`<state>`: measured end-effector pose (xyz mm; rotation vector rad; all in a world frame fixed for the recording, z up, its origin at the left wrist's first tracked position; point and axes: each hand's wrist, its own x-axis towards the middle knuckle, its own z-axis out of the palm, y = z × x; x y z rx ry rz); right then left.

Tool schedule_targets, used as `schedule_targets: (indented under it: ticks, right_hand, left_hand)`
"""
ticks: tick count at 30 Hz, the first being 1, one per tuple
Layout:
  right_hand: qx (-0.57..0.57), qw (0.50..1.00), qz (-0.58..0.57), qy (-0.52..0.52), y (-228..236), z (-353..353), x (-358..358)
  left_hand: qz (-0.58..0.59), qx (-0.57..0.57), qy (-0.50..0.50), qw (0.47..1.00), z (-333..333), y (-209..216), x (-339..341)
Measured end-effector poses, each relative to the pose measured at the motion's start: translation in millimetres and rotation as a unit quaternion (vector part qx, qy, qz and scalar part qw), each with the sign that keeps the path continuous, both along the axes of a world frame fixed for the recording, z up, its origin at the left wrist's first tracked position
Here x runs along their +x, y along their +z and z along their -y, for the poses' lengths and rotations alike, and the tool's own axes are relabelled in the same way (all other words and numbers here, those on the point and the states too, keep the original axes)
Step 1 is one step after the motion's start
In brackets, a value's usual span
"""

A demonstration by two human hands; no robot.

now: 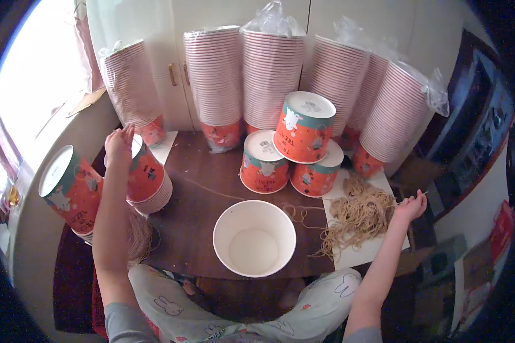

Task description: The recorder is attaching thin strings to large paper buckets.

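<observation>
An open white paper bucket (254, 237) stands upright at the table's near edge, between my arms. At the right, my right hand (412, 207) is closed on a thin pale cord beside a tangled heap of tan cord (360, 211) on a white sheet. My left hand (120, 143) is raised over the upside-down orange buckets (146, 174) at the left, its fingers pinched together; what they hold is too small to make out. A thin strand crosses the table from the left stack toward the heap. More fine cord (140, 237) hangs beside my left forearm.
Three upside-down orange-and-green buckets (305, 134) form a small pyramid behind the open one. Tall plastic-wrapped bucket stacks (272, 80) line the back, before pale cabinet doors (206, 14). Another inverted stack (71, 188) leans at the far left, near the window.
</observation>
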<state>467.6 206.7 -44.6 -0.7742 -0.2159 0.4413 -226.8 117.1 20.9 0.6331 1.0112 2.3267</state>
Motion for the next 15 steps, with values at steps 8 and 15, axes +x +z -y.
schedule_targets:
  ticks: [8, 15]
  right_hand:
    - [0.010, 0.981, 0.182, -0.063, -4, -1, 6]
    - [0.039, 0.857, 0.418, 0.298, 55, 47, -146]
  left_hand:
    - [-0.191, -0.143, -0.086, 0.967, -9, 18, 48]
    - [-0.388, -0.203, -0.217, 0.872, -10, 24, 147]
